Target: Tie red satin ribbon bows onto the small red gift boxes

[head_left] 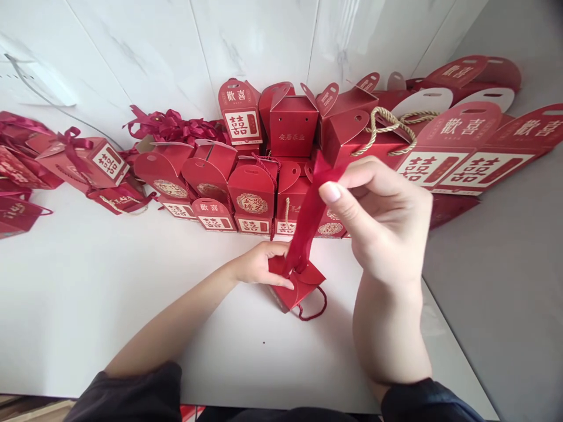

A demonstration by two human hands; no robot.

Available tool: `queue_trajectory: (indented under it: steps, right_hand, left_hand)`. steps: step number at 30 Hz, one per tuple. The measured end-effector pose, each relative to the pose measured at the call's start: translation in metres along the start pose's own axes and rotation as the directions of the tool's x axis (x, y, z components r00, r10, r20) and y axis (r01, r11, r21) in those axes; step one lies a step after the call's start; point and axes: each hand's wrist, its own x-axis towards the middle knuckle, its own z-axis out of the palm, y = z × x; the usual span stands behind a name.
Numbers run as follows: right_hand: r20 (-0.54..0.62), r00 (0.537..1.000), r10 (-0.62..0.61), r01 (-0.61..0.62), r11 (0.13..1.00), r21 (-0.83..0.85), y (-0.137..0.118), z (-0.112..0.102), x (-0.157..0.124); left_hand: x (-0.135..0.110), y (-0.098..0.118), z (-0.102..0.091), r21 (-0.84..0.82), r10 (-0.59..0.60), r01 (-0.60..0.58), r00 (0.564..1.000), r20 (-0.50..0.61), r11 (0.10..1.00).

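Note:
My left hand (259, 264) grips a small red gift box (299, 290) that stands on the white table (132, 305), fingers closed over its top flap. A dark red cord handle loops out from the box's lower right. My right hand (378, 217) is raised above and to the right of the box, pinching the upper end of a red ribbon (310, 214). The ribbon runs taut down from those fingers into the top of the box.
Several red gift boxes (253, 199) with gold patterns stand in rows against the marble wall. Larger flat red bags (457, 158) with gold rope handles lie at the right. A pile of red ribbons (171, 126) and tied boxes (88, 161) lie at the left. The table's right edge runs diagonally.

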Motion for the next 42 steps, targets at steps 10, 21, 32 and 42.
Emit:
queue_trajectory:
  steps: [10, 21, 32, 42]
  right_hand:
    - [-0.014, 1.000, 0.024, -0.024, 1.000, 0.003, -0.002, 0.002, -0.002]
    - [0.114, 0.989, 0.094, -0.100, 0.994, 0.047, -0.003, 0.001, -0.002]
    - [-0.083, 0.992, -0.091, 0.095, 0.994, 0.052, -0.014, 0.004, -0.004]
    - [-0.181, 0.974, -0.134, 0.137, 0.991, 0.002, -0.017, 0.009, -0.009]
  left_hand:
    - [0.000, -0.006, 0.002, 0.000, 0.056, -0.056, 0.998, -0.027, 0.998]
    - [0.002, -0.009, -0.002, -0.011, 0.108, -0.108, 0.994, 0.019, 0.994]
    - [0.001, -0.003, 0.002, -0.006, 0.028, -0.028, 0.999, -0.028, 1.000]
    - [0.002, -0.015, -0.005, -0.017, 0.115, -0.115, 0.993, -0.025, 0.993]
